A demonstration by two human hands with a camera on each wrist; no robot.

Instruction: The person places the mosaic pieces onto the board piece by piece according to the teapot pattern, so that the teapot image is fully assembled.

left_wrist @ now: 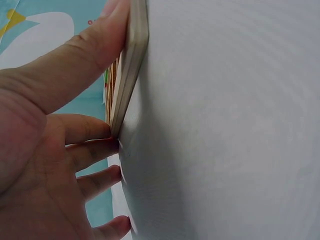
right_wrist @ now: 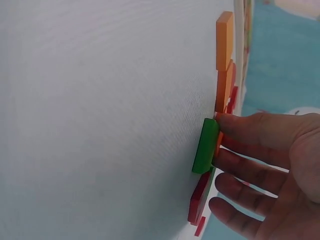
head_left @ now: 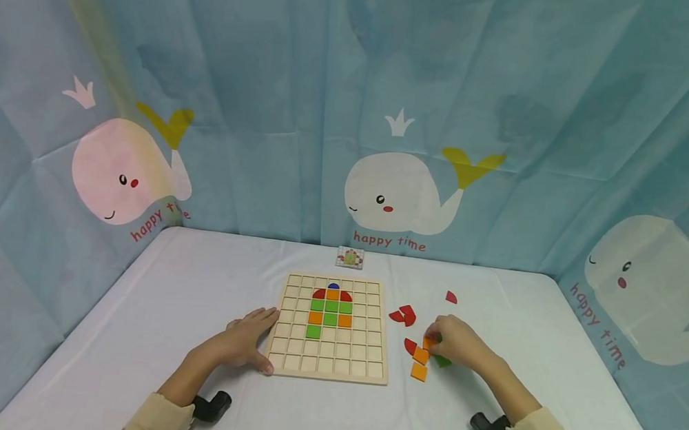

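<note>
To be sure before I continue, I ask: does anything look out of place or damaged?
Nothing looks damaged or spilled. One red piece lies alone beyond the other loose pieces right of the board; this seems minor.

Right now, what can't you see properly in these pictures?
- Picture card, head view: too small to make out its details.
- Green pieces, head view: partly covered by the right hand.
- Board, left wrist view: cut off by the top edge; seen edge-on, so most squares are hidden.

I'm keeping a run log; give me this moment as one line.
left hand: rests against gridded board | right hand: pinches orange square | board: partly filled | picture card: lies beyond board
</note>
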